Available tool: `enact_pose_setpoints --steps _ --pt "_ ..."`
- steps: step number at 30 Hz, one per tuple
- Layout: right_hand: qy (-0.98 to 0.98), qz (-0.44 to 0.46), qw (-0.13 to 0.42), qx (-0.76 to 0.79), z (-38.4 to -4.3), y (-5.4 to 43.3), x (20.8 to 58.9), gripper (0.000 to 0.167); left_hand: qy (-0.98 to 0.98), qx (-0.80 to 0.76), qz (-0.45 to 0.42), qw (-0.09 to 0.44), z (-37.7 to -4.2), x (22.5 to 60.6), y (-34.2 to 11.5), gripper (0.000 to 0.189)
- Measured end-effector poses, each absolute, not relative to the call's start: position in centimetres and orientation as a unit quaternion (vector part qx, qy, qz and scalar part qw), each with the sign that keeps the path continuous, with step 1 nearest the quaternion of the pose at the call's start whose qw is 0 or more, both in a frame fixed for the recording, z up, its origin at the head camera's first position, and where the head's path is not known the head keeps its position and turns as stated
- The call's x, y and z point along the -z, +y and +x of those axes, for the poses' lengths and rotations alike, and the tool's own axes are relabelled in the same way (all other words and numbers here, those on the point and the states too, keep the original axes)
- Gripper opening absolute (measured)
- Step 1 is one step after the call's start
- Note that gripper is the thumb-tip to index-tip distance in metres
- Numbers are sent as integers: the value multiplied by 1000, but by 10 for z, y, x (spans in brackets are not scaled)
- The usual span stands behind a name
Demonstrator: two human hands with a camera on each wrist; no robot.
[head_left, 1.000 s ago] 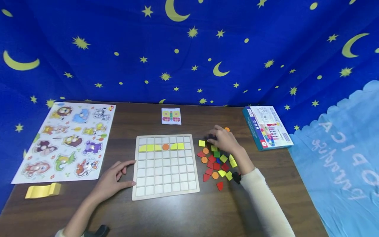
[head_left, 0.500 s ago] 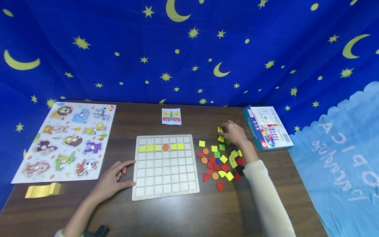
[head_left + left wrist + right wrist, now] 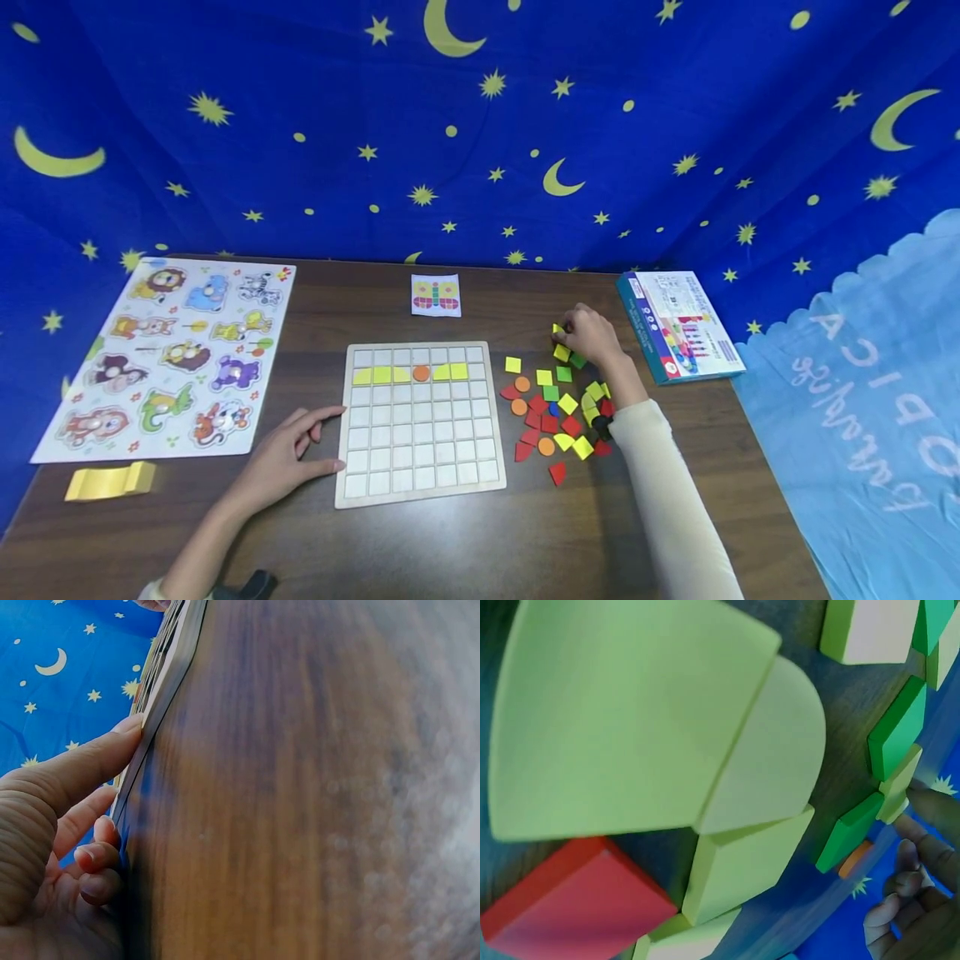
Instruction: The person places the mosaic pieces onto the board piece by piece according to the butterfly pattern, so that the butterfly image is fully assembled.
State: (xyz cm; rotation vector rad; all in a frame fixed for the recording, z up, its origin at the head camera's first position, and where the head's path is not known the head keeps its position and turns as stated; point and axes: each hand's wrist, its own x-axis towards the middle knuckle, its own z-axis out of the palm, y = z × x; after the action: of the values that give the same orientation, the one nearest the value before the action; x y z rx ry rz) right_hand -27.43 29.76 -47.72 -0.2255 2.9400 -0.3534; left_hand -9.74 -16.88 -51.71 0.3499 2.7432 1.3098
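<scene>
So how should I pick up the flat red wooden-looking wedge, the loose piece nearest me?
Try pinching the flat red wooden-looking wedge by two opposite edges, thumb and finger, coming down from your near side. It lies flat on the brown wood-grain table, so its edges give the best hold. The flat round orange piece beyond it sits apart, so fingertips should fit.

Animal puzzle [image 3: 146,367], yellow block [image 3: 110,482] — starry cloth [image 3: 480,158] behind
</scene>
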Motion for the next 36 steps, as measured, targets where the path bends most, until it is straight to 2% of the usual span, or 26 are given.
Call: enact_pose_setpoints --steps 8,16,25,36 --pt "989 -96 58 99 -268 294 474 29 899 -422 113 43 -97 519 -169 70" --pt "981 -149 38 120 -253 264 462 27 897 -425 109 52 -97 519 -170 69" --pt "958 -258 51 115 -234 216 460 28 899 -422 109 51 -98 521 -171 69" --pt "948 -302 57 89 -225 184 472 30 897 -424 111 48 -98 520 -170 69"
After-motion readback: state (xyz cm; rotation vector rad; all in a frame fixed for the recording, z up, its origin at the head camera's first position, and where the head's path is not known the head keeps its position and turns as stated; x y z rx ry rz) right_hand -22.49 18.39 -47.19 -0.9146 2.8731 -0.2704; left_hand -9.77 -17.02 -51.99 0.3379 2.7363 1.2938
